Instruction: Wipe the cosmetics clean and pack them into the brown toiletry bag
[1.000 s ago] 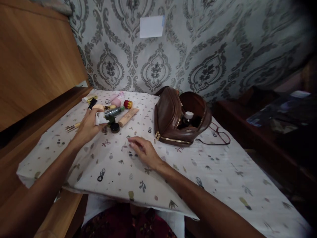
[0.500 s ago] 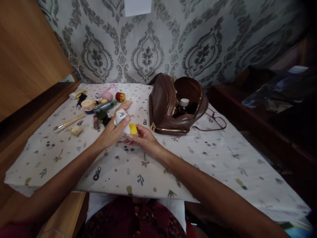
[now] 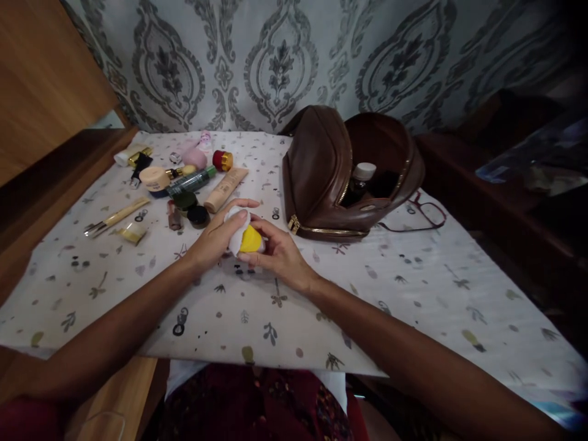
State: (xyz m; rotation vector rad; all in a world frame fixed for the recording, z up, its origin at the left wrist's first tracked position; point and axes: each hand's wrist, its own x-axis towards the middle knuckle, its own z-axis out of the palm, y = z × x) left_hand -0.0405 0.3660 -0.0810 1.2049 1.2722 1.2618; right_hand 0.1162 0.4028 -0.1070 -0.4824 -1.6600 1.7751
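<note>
The tabletop (image 3: 294, 318), wearing a white cover printed with small plants, is spreading across the view. On its far right side a brown leather bag (image 3: 316, 171) is standing unzipped, with a white-capped bottle (image 3: 364, 173) poking up inside. The left hand (image 3: 211, 245) and right hand (image 3: 289, 260) are meeting over the middle of the tabletop, nearer the person than the bag. A pair of dark red eyeglasses (image 3: 421, 229) is lying just right of the bag. Left of the bag, beyond the left hand, a beige tube (image 3: 226, 190) is lying slantwise, its near end close to that hand; a green-capped bottle (image 3: 192, 182) is resting beside it, next to a cream-lidded jar (image 3: 155, 179).

Smaller still, a wad of white cloth (image 3: 236, 229) is sitting in the left hand, thumb pressing over it. Against it, a yellow-and-white container (image 3: 250, 239) is sitting between the two hands: right of the cloth, left of the right palm, about equally near to both. The right hand is grasping it with curled fingers and thumb. Its long axis seems to be running from hand to hand, though the covered ends are leaving this uncertain.
</note>
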